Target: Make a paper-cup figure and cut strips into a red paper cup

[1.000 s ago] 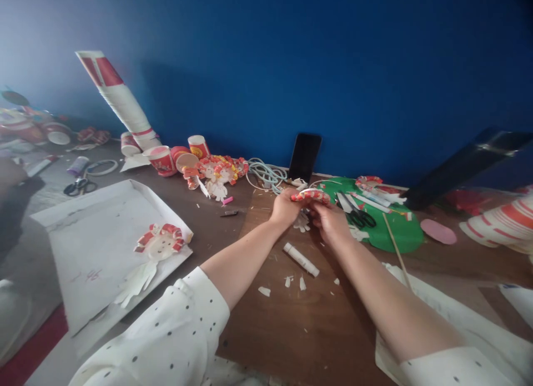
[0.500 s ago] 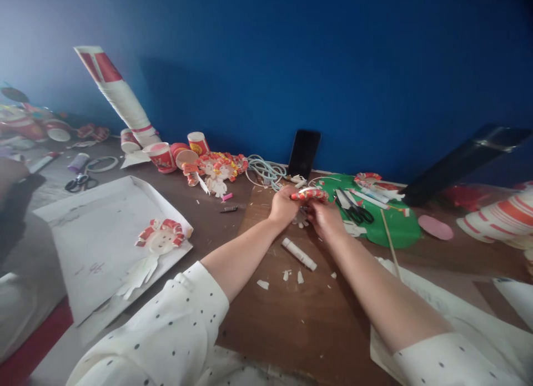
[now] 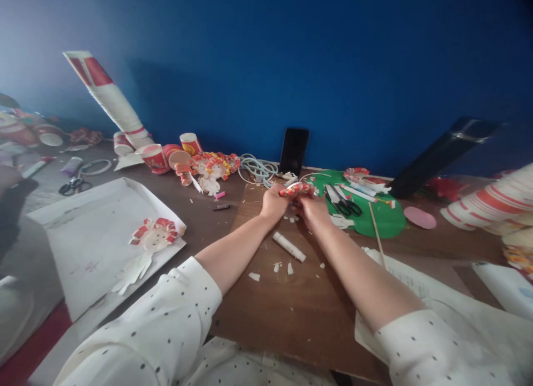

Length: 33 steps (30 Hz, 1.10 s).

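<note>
My left hand (image 3: 275,202) and my right hand (image 3: 313,208) are both closed on a paper doll (image 3: 298,189) with a curved red-and-white frilled edge, held low over the brown table. My fingers cover much of its underside. Just in front of my wrists lies a white glue stick (image 3: 288,246) with its cap on. White paper scraps (image 3: 254,276) are scattered near it. A similar paper doll (image 3: 155,234), with a drawn face and red-and-white frill, rests on a large white sheet (image 3: 79,230) to the left.
Black-handled scissors (image 3: 347,206) and a wooden stick (image 3: 377,233) lie on a green paper piece (image 3: 391,219). A phone (image 3: 294,151) leans on the blue wall beside a coiled cable (image 3: 259,169). Paper cups (image 3: 154,158) and more dolls (image 3: 214,172) stand back left. A person's arm (image 3: 8,176) shows far left.
My view has turned slightly right, so everything sits further left in the picture. Both hands keep hold of the paper doll, and its lower white part shows less now.
</note>
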{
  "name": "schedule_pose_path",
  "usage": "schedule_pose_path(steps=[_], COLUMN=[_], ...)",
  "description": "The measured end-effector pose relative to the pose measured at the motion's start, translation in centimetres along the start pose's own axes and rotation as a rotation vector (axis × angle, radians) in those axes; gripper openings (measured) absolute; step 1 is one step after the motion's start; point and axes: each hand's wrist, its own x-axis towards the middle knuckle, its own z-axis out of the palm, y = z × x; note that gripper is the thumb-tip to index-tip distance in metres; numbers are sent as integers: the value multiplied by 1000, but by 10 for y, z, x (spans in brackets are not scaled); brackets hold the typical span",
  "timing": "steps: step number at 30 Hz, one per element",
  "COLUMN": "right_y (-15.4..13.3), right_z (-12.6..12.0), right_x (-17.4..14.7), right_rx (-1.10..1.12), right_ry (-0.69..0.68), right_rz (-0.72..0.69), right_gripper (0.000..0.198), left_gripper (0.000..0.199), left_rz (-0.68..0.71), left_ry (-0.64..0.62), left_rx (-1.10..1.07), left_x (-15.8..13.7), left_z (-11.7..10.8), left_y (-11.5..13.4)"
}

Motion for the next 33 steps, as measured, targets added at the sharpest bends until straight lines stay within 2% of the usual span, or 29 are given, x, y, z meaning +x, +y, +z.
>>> schedule_pose_path(steps=[5, 12, 20, 25, 33], right_y=[-2, -5, -6, -5, 2], right_z=[0, 0, 0, 1, -3], right_x=[-1, -9, -11, -10, -3], right_rx=[11, -5, -24, -53, -133], right_ry=[-20, -53, -32, 30, 49], right_rz=[12, -13, -32, -44, -70], right_gripper=[9, 6, 14, 10, 8], left_gripper=[23, 38, 38, 34, 22], left_rz=[-19, -175, -174, -158, -171], left_ry=[6, -37, -17, -34, -32], left_rx=[-47, -353, -347, -341, -313], left_x=[2, 3, 8, 7, 0], left_z=[0, 0, -1, 0, 4], left_y=[-2, 0, -3, -3, 3])
